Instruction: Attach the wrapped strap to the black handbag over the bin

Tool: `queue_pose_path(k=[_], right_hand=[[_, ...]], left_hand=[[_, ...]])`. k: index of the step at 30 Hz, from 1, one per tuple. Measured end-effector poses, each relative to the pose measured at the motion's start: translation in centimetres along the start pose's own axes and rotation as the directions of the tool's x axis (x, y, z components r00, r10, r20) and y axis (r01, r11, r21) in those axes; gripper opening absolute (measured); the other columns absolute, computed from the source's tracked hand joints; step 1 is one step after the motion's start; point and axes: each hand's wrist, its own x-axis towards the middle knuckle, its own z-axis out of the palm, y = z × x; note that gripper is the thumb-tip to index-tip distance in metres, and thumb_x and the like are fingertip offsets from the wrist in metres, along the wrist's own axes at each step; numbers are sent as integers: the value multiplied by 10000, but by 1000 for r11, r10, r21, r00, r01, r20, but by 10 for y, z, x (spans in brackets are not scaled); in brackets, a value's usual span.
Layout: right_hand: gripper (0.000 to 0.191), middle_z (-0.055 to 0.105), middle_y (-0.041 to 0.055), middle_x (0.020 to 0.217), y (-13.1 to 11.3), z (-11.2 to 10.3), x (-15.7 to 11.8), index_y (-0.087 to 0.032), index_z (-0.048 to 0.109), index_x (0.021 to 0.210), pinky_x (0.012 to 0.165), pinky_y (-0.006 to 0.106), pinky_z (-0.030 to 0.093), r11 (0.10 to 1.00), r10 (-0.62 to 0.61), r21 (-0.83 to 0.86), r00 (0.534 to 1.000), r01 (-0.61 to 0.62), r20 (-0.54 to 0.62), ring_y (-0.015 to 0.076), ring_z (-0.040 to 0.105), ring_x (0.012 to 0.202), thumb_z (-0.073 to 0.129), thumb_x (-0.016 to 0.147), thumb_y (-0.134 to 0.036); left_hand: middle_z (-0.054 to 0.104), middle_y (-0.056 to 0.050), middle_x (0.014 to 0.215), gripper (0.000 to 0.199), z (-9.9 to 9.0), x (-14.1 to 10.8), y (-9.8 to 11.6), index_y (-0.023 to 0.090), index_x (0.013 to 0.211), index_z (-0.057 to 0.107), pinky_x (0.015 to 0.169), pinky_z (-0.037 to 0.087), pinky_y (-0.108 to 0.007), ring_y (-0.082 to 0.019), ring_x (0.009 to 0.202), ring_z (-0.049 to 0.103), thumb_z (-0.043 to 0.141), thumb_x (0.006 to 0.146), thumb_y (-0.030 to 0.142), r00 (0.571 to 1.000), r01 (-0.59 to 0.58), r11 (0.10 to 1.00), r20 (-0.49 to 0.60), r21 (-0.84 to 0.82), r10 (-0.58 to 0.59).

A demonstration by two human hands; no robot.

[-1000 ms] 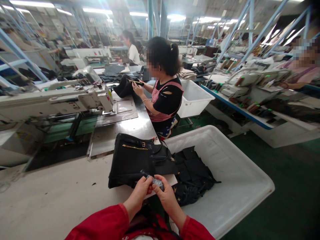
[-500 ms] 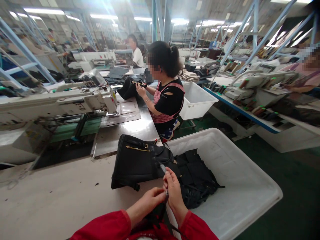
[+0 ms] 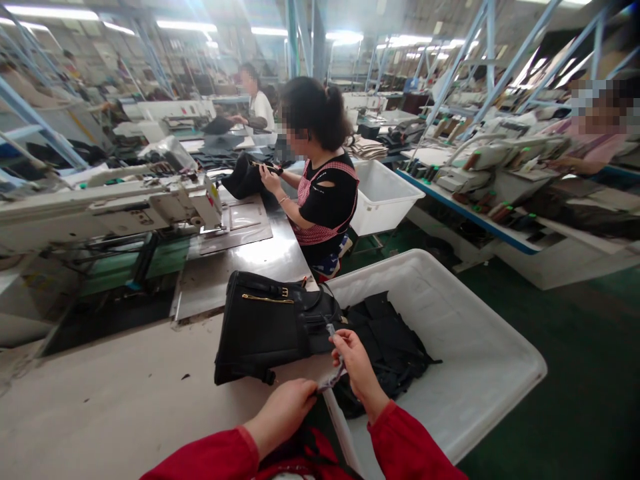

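Note:
A thin, crumpled grey strip that looks like plastic wrapping [image 3: 331, 382] runs between my two hands, over the front corner of the table. My left hand [image 3: 287, 408] pinches its lower end, thumb and fingers closed. Higher up and to the right, my right hand [image 3: 359, 363] is closed on the other part, with a grey end poking out above the fingers. Just beyond them lies a black leather bag [image 3: 267, 330] with a gold zip and buckle, its straps reaching over the bin's edge. Whether a dark strap sits inside the wrapping cannot be made out.
A white plastic bin [image 3: 480, 347] holding black cut pieces [image 3: 387, 333] stands at the right. A sewing machine [image 3: 150, 207] reaches across the table [image 3: 125, 407] from the left. Ahead, a co-worker [image 3: 325, 187] in a checked apron handles a black piece.
My hands have moved apart, the right one rightward and the left slightly left and down. More of the grey strip now shows between them. The view has shifted a little to the right.

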Motion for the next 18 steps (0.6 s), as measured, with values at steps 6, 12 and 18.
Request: queue_pose_path(k=[6, 12, 18], right_hand=[[469, 528, 36, 892, -7, -11, 12, -151, 437, 1024, 455, 220, 381, 991, -48, -119, 991, 64, 126, 68, 471, 507, 571, 703, -466], [549, 542, 45, 877, -10, -13, 17, -126, 471, 1112, 461, 229, 370, 979, -18, -198, 982, 55, 189, 61, 445, 480, 565, 680, -452], [407, 520, -5, 732, -16, -16, 16, -127, 533, 1017, 399, 191, 282, 962, 64, -272, 973, -1, 222, 36, 350, 431, 552, 690, -368]], left_hand=[[581, -51, 832, 168, -9, 0, 2, 204, 890, 605, 662, 377, -271, -209, 788, 549, 458, 814, 175, 1000, -29, 989, 6, 146, 28], [558, -81, 870, 139, -21, 1, 6, 185, 877, 623, 679, 362, -306, -237, 821, 528, 527, 817, 265, 996, 69, 934, -75, 349, -45], [562, -33, 756, 172, -17, 7, -14, 169, 715, 556, 601, 315, -268, -177, 698, 518, 508, 812, 303, 963, 203, 979, -182, 20, -196]])
